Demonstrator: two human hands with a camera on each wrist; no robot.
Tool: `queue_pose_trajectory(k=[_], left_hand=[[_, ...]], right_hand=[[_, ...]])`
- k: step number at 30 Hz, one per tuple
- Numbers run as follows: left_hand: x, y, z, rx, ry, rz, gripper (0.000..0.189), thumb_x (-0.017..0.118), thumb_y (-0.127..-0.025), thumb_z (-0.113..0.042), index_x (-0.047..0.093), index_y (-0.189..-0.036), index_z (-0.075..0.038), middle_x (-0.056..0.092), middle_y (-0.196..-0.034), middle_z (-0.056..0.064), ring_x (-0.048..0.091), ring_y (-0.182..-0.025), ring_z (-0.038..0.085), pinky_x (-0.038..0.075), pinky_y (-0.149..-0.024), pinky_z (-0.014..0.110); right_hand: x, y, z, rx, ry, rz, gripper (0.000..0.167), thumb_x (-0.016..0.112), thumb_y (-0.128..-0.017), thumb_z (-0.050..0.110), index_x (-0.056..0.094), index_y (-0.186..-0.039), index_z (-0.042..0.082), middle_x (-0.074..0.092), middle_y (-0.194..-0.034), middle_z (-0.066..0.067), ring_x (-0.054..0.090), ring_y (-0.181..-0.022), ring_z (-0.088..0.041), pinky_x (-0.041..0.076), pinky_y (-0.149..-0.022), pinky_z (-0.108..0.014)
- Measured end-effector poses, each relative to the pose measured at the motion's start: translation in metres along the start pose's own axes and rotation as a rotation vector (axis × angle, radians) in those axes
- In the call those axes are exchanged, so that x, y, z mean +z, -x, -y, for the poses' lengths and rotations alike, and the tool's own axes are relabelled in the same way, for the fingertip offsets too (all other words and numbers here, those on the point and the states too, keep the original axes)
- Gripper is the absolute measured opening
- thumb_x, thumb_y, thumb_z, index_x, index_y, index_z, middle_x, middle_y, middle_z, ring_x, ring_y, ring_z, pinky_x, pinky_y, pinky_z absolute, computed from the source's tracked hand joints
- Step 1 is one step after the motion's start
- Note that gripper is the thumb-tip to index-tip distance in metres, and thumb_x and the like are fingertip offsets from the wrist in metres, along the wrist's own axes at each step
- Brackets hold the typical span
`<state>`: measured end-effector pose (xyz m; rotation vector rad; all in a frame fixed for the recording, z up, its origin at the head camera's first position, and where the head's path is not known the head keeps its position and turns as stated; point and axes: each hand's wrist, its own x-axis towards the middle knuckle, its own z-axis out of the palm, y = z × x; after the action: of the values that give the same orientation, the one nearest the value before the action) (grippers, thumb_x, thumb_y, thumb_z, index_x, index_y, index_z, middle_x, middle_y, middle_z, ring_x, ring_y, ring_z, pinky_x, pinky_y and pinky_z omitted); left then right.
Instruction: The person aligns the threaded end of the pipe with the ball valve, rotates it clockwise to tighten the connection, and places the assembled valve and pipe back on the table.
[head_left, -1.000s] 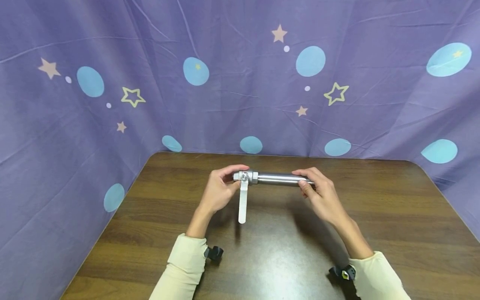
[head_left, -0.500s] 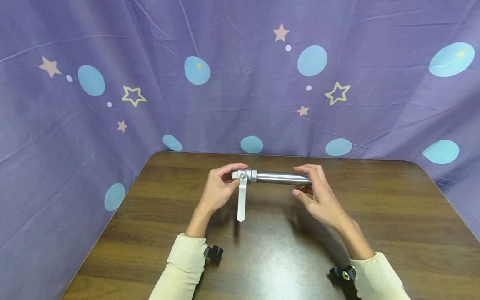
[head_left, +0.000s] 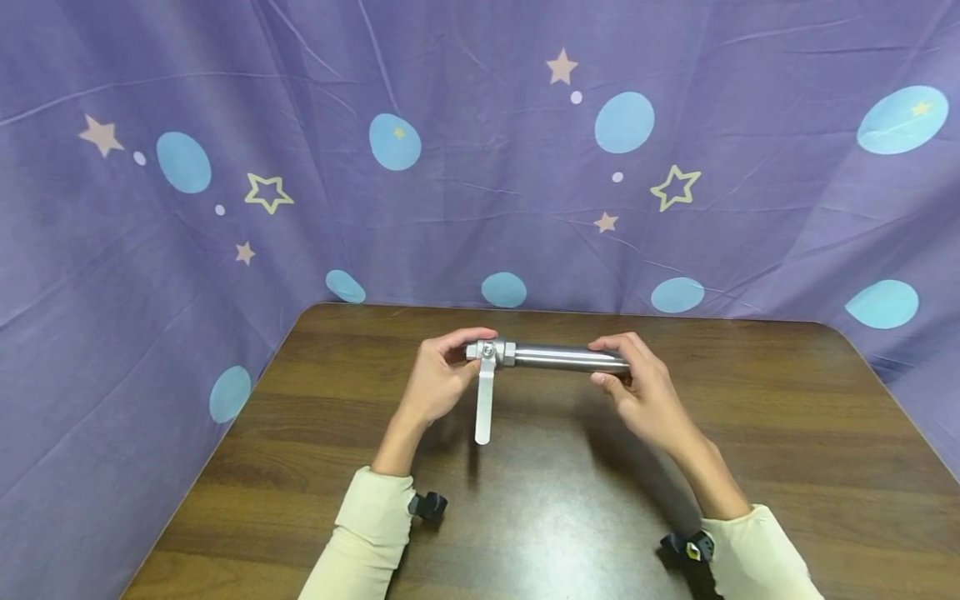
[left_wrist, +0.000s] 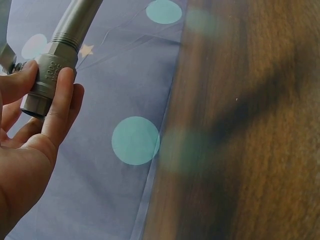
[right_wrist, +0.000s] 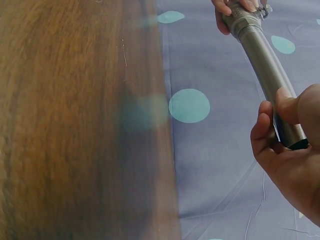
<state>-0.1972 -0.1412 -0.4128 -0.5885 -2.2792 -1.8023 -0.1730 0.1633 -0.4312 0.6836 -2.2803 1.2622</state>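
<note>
My left hand (head_left: 438, 379) grips a metal ball valve (head_left: 491, 352) by its body, thumb on one side and fingers on the other. From the valve a flat, pale lever handle (head_left: 485, 404) points toward me. A smooth steel pipe (head_left: 562, 357) runs to the right out of the valve's hex end; some thread shows at that joint in the left wrist view. Near the pipe's free end, my right hand (head_left: 648, 392) holds it between thumb and curled fingers, as the right wrist view (right_wrist: 292, 135) confirms. Valve and pipe are held level above the table.
The brown wooden table (head_left: 315, 467) lies below both hands, with their shadows on it. A purple curtain (head_left: 450, 225) with stars and blue dots hangs behind its back edge and along the sides. Each wrist carries a small black camera mount (head_left: 429, 507).
My right hand loosened from the pipe half a second ago, its thumb apart, and now closes round it again. The left hand keeps its grip, and the valve has barely moved.
</note>
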Motion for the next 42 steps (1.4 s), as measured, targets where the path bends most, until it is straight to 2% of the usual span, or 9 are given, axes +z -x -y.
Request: queue_pose_trajectory(k=[6,15,21,25,27,30,33,36,42], left_hand=[[0.0001,0.0003,-0.0004,0.004,0.006,-0.006,0.044,0.064,-0.085,0.019,0.076,-0.125,0.003,0.077,-0.125,0.023,0.07,-0.101,0.011,0.063,-0.093,0.034],[0.0001,0.0012,-0.0021,0.005,0.023,0.006,0.044,0.064,-0.086,0.019,0.076,-0.125,0.003,0.076,-0.124,0.024,0.07,-0.101,0.011,0.063,-0.095,0.042],[0.0002,0.0014,-0.0035,0.006,0.037,0.005,0.044,0.063,-0.086,0.019,0.076,-0.125,0.003,0.076,-0.124,0.025,0.07,-0.101,0.01,0.063,-0.094,0.038],[-0.0002,0.001,-0.0025,0.003,0.039,0.007,0.044,0.063,-0.085,0.019,0.076,-0.125,0.004,0.076,-0.125,0.025,0.07,-0.101,0.011,0.063,-0.093,0.034],[-0.0004,0.0005,-0.0013,0.006,0.033,0.006,0.045,0.063,-0.085,0.019,0.076,-0.125,0.004,0.076,-0.124,0.025,0.07,-0.101,0.011,0.063,-0.093,0.035],[-0.0004,-0.0002,-0.0001,0.011,0.027,0.001,0.044,0.064,-0.085,0.02,0.076,-0.125,0.004,0.076,-0.124,0.024,0.07,-0.102,0.012,0.063,-0.094,0.039],[-0.0002,-0.0008,-0.0002,0.019,0.015,-0.007,0.043,0.065,-0.085,0.019,0.076,-0.124,0.003,0.077,-0.124,0.024,0.07,-0.101,0.011,0.063,-0.095,0.041],[-0.0001,-0.0009,-0.001,0.028,0.001,-0.012,0.043,0.066,-0.085,0.018,0.077,-0.123,0.002,0.077,-0.123,0.023,0.07,-0.101,0.009,0.063,-0.095,0.041],[0.0002,0.0,-0.0002,0.026,-0.016,-0.011,0.044,0.066,-0.084,0.017,0.077,-0.124,0.001,0.078,-0.123,0.022,0.07,-0.099,0.009,0.062,-0.093,0.04]], right_hand=[[0.0013,-0.0015,-0.0006,-0.016,-0.018,-0.042,0.04,0.078,-0.088,-0.01,0.072,-0.124,0.006,0.071,-0.116,-0.006,0.059,-0.095,-0.005,0.049,-0.079,-0.009],[0.0014,-0.0002,-0.0013,0.027,-0.062,-0.021,0.033,0.071,-0.095,-0.008,0.072,-0.127,0.004,0.068,-0.106,-0.004,0.065,-0.079,-0.004,0.056,-0.07,-0.013],[0.0015,0.0001,-0.0018,0.033,-0.037,-0.009,0.03,0.068,-0.099,-0.005,0.072,-0.127,0.003,0.067,-0.099,-0.003,0.062,-0.077,-0.003,0.052,-0.067,-0.013],[0.0013,0.0003,-0.001,0.036,-0.035,0.005,0.031,0.067,-0.1,-0.005,0.071,-0.129,0.004,0.07,-0.109,-0.007,0.063,-0.077,-0.005,0.053,-0.067,-0.013],[0.001,0.0005,-0.0005,0.032,-0.03,0.02,0.034,0.068,-0.099,-0.004,0.069,-0.133,0.003,0.069,-0.117,-0.009,0.062,-0.084,-0.006,0.051,-0.068,-0.013],[0.0009,0.0011,0.0006,0.009,-0.01,0.047,0.043,0.074,-0.096,-0.002,0.065,-0.138,0.003,0.064,-0.132,-0.01,0.058,-0.103,-0.006,0.05,-0.078,-0.013],[0.0013,0.002,0.0008,-0.007,-0.006,0.068,0.051,0.078,-0.092,-0.004,0.064,-0.14,0.004,0.06,-0.136,-0.01,0.054,-0.116,-0.008,0.05,-0.086,-0.012],[0.002,0.0022,0.0005,-0.013,-0.004,0.063,0.053,0.079,-0.09,-0.007,0.065,-0.139,0.007,0.059,-0.136,-0.01,0.055,-0.116,-0.01,0.05,-0.09,-0.013],[0.0036,0.0012,0.0001,-0.021,0.021,0.023,0.047,0.075,-0.09,-0.012,0.069,-0.133,0.007,0.065,-0.13,-0.008,0.056,-0.112,-0.008,0.048,-0.083,-0.014]])
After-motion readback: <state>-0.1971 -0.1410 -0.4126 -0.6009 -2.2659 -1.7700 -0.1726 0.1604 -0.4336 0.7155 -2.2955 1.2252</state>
